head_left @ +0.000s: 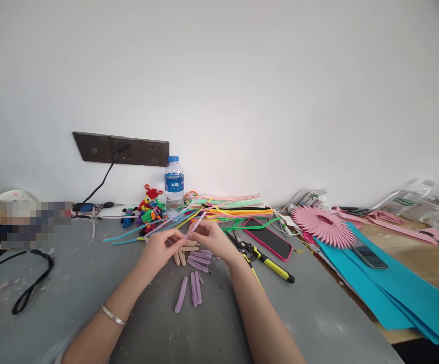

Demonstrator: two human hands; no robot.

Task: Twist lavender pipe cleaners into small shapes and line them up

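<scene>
A lavender pipe cleaner [199, 222] runs between my two hands above the grey table. My left hand [163, 248] pinches its lower end between thumb and fingertips. Close beside it, my right hand [211, 238] is closed on the same pipe cleaner, whose free end points up and to the right. What lies between the fingertips is partly hidden. Just below my hands are several bare wooden craft sticks [182, 257]. Nearer to me, several sticks wrapped in fuzzy purple [181, 294] lie in loose groups.
Behind my hands are bundled colourful pipe cleaners [238, 212], a water bottle [174, 189] and pipe-cleaner figures [151, 207]. To the right lie yellow-black pliers [272, 265], a phone [268, 240], a pink pleated paper [321, 225] and blue sheets [386, 288]. A black cable [33, 283] curls at left.
</scene>
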